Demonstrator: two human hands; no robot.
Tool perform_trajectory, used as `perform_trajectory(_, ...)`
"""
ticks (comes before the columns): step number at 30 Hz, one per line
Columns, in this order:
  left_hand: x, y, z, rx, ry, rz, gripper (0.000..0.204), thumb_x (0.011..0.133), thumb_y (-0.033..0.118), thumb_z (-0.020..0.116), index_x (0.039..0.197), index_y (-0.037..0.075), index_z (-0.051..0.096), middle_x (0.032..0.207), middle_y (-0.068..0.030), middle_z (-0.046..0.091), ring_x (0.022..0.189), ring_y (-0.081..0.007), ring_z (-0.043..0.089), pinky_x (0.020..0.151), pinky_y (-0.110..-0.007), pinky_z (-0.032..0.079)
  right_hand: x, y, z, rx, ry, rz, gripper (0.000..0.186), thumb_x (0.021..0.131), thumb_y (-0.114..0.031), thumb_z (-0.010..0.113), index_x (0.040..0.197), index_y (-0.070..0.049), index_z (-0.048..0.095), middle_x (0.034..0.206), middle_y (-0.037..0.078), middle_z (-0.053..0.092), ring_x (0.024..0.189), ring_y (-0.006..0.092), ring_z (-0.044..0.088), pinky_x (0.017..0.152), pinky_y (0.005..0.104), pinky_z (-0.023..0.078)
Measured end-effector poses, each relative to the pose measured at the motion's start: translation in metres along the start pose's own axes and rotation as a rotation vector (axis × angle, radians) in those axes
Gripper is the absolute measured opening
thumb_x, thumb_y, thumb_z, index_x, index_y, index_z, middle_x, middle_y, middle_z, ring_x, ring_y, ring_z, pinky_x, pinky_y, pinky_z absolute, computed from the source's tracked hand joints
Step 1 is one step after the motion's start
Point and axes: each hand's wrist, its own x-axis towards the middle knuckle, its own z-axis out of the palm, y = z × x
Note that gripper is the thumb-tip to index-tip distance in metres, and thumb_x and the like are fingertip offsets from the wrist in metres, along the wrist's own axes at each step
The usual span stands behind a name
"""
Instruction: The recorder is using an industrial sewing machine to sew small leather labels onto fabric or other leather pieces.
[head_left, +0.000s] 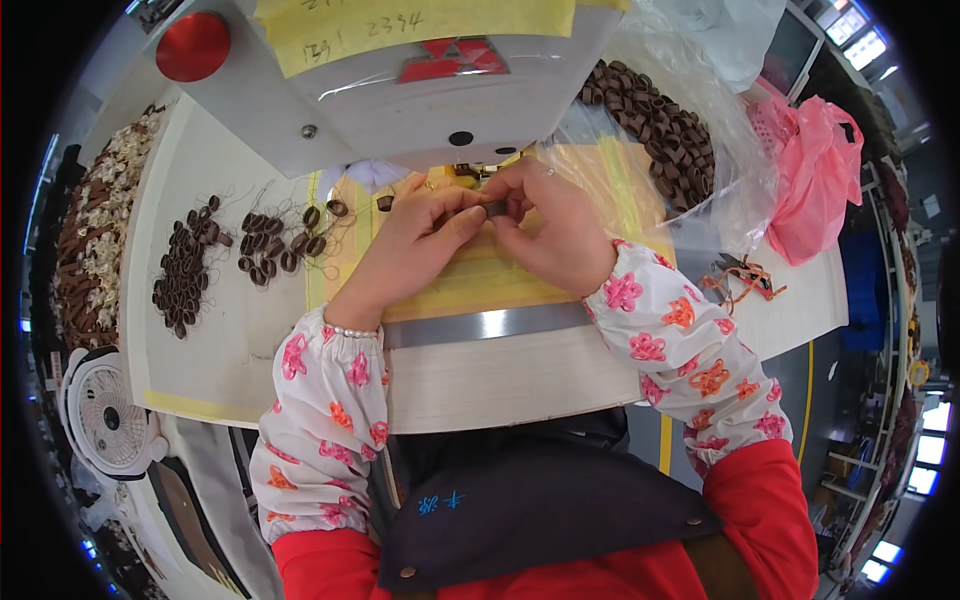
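Both hands meet in front of the needle area of a white sewing machine [375, 120]. My left hand [412, 245] pinches a small brown loop [494, 209] from one side, with thumb and fingers closed. From the other side, my right hand [560, 228] grips the same loop; its fingers partly hide the piece. Another brown loop [385, 203] lies just beyond my left hand, by the machine. Further left, strung brown loops [183, 275] lie in clusters, with loose dark threads among them. The needle itself is hidden behind my fingers.
At the back right, a heap of brown loops [670, 140] sits by clear plastic [745, 170]. Beside it hangs a pink plastic bag [820, 180]. Small thread snips [748, 275] lie near the table's right edge. A white fan [108, 420] stands at the left.
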Motion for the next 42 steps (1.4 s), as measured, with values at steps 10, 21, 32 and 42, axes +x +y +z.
perform_trajectory(10,-0.001,0.001,0.006,-0.113,0.107,-0.018,0.022,0.087,0.022,0.053,0.083,0.001,0.059,0.069,0.0049,0.049,0.065,-0.0036,0.042,0.059,-0.019,0.035,0.006,-0.002,-0.010,0.542,-0.092,0.562,0.016,0.080,0.000,0.053,0.095,0.006,0.053,0.077,0.009,0.061,0.062,0.0123,0.060,0.056,0.0238,0.050)
perform_trajectory(21,0.000,0.004,0.012,-0.215,0.227,0.064,0.015,0.083,0.017,0.060,0.087,0.003,0.057,0.069,0.0059,0.048,0.063,-0.0030,0.041,0.056,-0.019,0.035,0.006,-0.004,-0.012,0.670,-0.114,0.661,0.014,0.082,-0.001,0.052,0.094,0.004,0.048,0.076,0.011,0.060,0.062,0.0163,0.061,0.056,0.0252,0.051)
perform_trajectory(32,0.006,-0.001,0.020,0.413,0.287,0.468,0.022,0.072,0.014,0.066,0.090,0.002,0.060,0.068,-0.0076,0.055,0.054,-0.0183,0.053,0.052,-0.028,0.040,0.010,-0.008,-0.015,0.399,-0.200,0.691,0.013,0.076,0.000,0.053,0.086,0.001,0.046,0.065,0.007,0.056,0.053,0.0127,0.059,0.046,0.0228,0.048)
perform_trajectory(42,0.003,0.002,0.018,-0.082,0.296,-0.011,0.017,0.075,0.017,0.064,0.080,0.001,0.064,0.060,-0.0073,0.059,0.052,-0.0089,0.048,0.050,-0.024,0.038,-0.003,0.002,0.001,0.060,-0.010,-0.005,0.020,0.068,0.003,0.059,0.084,0.001,0.049,0.070,0.011,0.057,0.065,0.0201,0.061,0.056,0.0289,0.048)
